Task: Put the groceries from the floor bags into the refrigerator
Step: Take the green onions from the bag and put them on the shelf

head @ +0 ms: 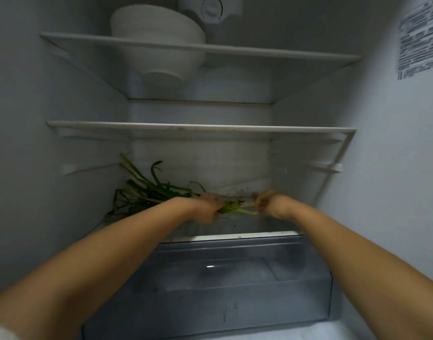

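Note:
A bunch of green onions (149, 190) lies on the lowest glass shelf (247, 235) inside the open refrigerator, leafy ends fanned toward the back left corner. My left hand (208, 207) is closed around the bunch near its middle. My right hand (267, 203) grips the pale stalk end just to the right. Both forearms reach in from the bottom of the view. The floor bags are out of view.
A white bowl (159, 38) stands on the top shelf (259, 51). The middle shelf (200, 127) carries nothing visible. A clear crisper drawer (210, 285) sits closed below the lowest shelf. A printed label (421, 38) is on the right wall.

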Available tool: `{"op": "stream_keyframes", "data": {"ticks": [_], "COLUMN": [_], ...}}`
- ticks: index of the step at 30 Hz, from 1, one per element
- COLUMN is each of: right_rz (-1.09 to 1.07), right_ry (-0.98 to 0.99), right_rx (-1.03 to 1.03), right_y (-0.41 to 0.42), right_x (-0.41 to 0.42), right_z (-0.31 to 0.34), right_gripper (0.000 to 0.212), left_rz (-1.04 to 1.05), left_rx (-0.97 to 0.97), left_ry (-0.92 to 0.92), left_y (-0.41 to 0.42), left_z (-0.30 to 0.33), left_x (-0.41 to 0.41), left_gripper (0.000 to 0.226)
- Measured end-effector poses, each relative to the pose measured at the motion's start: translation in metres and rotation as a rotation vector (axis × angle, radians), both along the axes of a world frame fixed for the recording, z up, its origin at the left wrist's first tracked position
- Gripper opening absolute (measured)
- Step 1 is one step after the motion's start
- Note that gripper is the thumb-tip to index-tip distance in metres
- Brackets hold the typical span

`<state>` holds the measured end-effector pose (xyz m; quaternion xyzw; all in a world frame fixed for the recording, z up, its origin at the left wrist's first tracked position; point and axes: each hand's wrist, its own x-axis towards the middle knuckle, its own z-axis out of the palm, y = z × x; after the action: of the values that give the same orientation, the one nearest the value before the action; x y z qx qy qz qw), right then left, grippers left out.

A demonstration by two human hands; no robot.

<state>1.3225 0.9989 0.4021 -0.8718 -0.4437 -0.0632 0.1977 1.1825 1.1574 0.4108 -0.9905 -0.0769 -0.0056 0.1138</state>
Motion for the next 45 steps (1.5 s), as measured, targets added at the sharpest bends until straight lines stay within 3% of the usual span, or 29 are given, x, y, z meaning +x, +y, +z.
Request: {"op": "stream_keyframes", "data": {"ticks": [5, 10, 15, 18, 23, 27, 34, 45], "right_rz": [-0.037, -0.041, -0.009, 0.018, 0.093, 0.191, 0.356, 0.662], "right_ry": [-0.015, -0.1, -0.282, -0.317, -0.38, -0.413, -0.258, -0.236], "right_rx": [0.1, 0.244, 0.281, 0.306, 0.346, 0.285, 0.195, 0.156], "right_y": [-0.014, -0.026, -0.028, -0.027, -0.042, -0.071, -0.129, -0.164], "right_x": [-0.019, -0.046, -0.077, -0.104, -0.163, -0.208, -0.297, -0.481], "right_z": [0.017, 0.024, -0.007, -0.021, -0.049, -0.088, -0.162, -0.19], "right_gripper": [0.023, 0.026, 0.027, 0.03, 0.034, 0.038, 0.036, 0.034], "left_rz": [0.035, -0.016, -0.026, -0.015, 0.13, 0.29, 0.522, 0.82], "left_rx": [-0.129, -0.276, -0.213, -0.124, -0.181, -0.26, -0.49, -0.449], "left_ry": [-0.104, -0.361, -0.717, -0.817, -0.796, -0.879, -0.741, -0.653], "left_y": [0.0, -0.008, -0.034, -0.049, -0.08, -0.113, -0.194, -0.278], "left_z": [0.021, 0.03, -0.003, -0.026, -0.057, -0.097, -0.195, -0.218], "left_x": [-0.015, -0.03, -0.056, -0.082, -0.149, -0.21, -0.328, -0.549], "left_gripper": [0.048, 0.039, 0.03, 0.026, 0.027, 0.027, 0.023, 0.026]}}
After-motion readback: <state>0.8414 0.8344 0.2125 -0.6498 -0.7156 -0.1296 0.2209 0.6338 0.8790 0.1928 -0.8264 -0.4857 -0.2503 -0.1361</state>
